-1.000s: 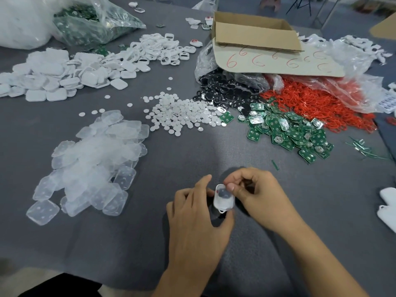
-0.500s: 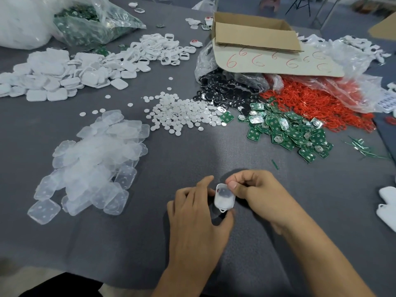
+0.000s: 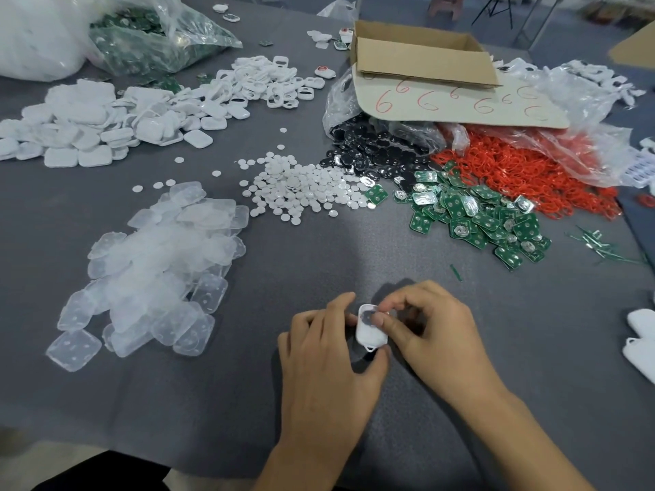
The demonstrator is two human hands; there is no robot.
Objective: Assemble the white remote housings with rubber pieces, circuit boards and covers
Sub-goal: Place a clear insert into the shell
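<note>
Near edge: left hand (image 3: 326, 359) clamps the small white plastic remote housing (image 3: 368, 333), fingers and thumb curled round it so it can't slide, while the right hand (image 3: 439, 324) pinches its far end, thumb pressing inside, probably seating a part. Farther out, translucent square rubber pads (image 3: 159, 256) sit left, green circuit boards (image 3: 475, 217) right, easy grabbing.

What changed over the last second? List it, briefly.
The right hand shifted its thumb slightly down and left, further onto the housing, where it now presses the open top. The left hand still grips the housing in the same spot. Nothing was picked up or let go. The boards and rubber pieces are unmoved.
</note>
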